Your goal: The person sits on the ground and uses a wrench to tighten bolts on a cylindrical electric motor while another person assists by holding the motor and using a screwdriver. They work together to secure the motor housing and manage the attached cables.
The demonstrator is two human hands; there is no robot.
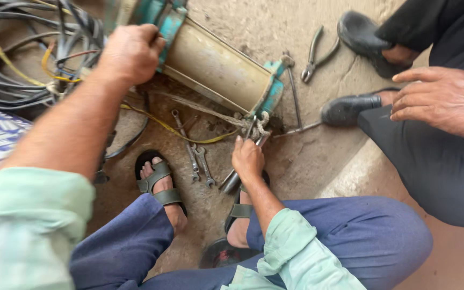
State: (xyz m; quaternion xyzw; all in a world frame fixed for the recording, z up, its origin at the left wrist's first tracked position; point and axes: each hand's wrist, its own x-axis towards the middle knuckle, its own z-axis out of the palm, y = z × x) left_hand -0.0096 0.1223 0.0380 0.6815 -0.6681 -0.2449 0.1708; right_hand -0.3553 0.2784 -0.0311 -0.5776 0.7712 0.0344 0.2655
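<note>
- The left hand (130,53) lies palm down with its fingers curled over the upper end of a cylindrical metal pump body (216,67), gripping it at its teal end cap (168,24).
- The pump body lies on its side on the concrete floor (318,156) and runs from under the left hand down towards the right hand, ending in a second teal cap (273,91).
- The right hand (247,158) is closed around the handles of a metal hand tool (243,169); the tool's tip points up from the fingers to a knotted rope (253,122) at the pump's lower end, but its kind is hard to tell.
- Just left of the right hand, 2 or 3 spanners (197,158) lie on the floor, near a yellow wire (189,137).
- Beyond the left hand, on its outer side, sits a tangle of black and coloured cables (12,59).
- Well past the right hand, above and to its right, a pair of pliers (315,53) lies open on the floor, with a thin metal rod (295,99) beside the pump.
- Below the hands are the person's sandalled feet (159,182) and blue trousers.
- To the far right of the right hand, another person's hand (441,99) rests on a dark-trousered knee, above black shoes (350,109).
</note>
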